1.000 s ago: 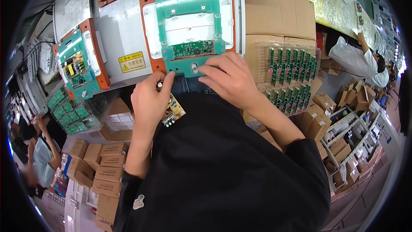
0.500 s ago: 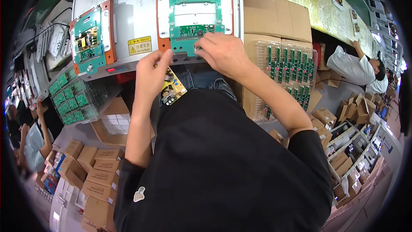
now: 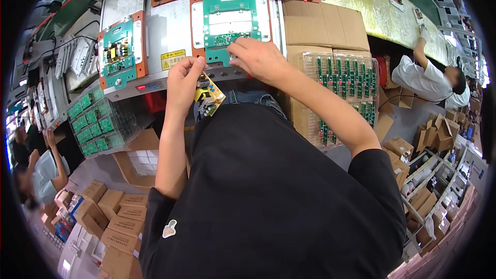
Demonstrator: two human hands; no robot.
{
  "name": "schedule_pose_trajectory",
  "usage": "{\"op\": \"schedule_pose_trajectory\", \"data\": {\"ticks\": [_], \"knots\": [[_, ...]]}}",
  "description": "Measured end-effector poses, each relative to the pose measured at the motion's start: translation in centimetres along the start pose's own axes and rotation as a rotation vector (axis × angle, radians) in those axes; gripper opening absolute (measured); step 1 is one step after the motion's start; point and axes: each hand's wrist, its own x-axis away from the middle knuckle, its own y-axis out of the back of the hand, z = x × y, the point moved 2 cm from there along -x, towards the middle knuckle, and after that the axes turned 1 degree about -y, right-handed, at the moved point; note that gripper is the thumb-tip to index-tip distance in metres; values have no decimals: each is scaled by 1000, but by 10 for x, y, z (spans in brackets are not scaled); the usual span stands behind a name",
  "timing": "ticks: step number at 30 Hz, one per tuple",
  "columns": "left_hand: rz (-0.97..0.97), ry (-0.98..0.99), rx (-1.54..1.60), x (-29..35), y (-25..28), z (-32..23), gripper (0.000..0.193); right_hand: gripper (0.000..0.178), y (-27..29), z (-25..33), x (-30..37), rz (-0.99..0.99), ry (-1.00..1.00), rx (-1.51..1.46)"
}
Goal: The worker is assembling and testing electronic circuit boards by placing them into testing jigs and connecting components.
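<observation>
My left hand point(image 3: 183, 83) pinches a yellow, component-laden circuit board point(image 3: 214, 94) near the green test fixture point(image 3: 216, 56), where my right hand point(image 3: 261, 61) has curled inward, grip unclear, so both are occupied.

Cardboard boxes point(image 3: 120, 240) stand stacked at lower left; a person in white point(image 3: 421, 82) works at right.

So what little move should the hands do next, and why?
Maybe bring the yellow board to the middle frame. The left hand holds it outside that frame, which shows only a green board; the other frame has one of each.
</observation>
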Motion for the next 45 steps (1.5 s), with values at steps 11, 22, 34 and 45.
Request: {"op": "schedule_pose_trajectory", "data": {"ticks": [11,22,34,45], "knots": [[-103,-67,101,-16,-3,-19,29,32,11,13,4,-155,-238,-191],[-85,-279,-346,-98,-33,-37,25,38,32,-16,-27,-354,-72,-134],[-29,-790,-730,-70,-34,-21,33,35,12,-43,-22,-198,-206,-105],[-205,-556,-505,-22,17,13,43,33,55,-23,20,-503,-394,-362]]}}
